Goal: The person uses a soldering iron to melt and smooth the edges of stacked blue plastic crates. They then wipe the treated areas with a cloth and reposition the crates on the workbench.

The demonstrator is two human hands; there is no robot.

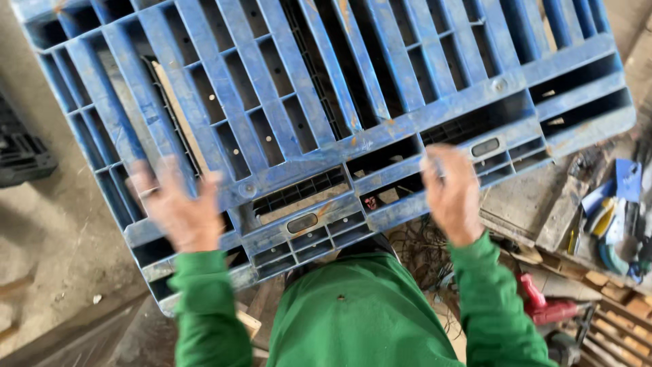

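A large blue plastic pallet (pixel 326 102) with slatted openings fills most of the head view, tilted with its near edge toward me. My left hand (pixel 178 207) is spread over the pallet's near left edge, fingers apart and blurred. My right hand (pixel 451 194) is raised at the near right edge, fingers loosely curled against the blue frame. Whether either hand actually grips the pallet is unclear because of blur. Both arms wear green sleeves (pixel 204 306).
A black plastic crate (pixel 20 156) sits at the left on the dusty concrete floor (pixel 61 272). At the right lies a cluttered heap of tools (pixel 611 217), a red power tool (pixel 543 306), tangled wire (pixel 418 248) and wooden boards (pixel 557 217).
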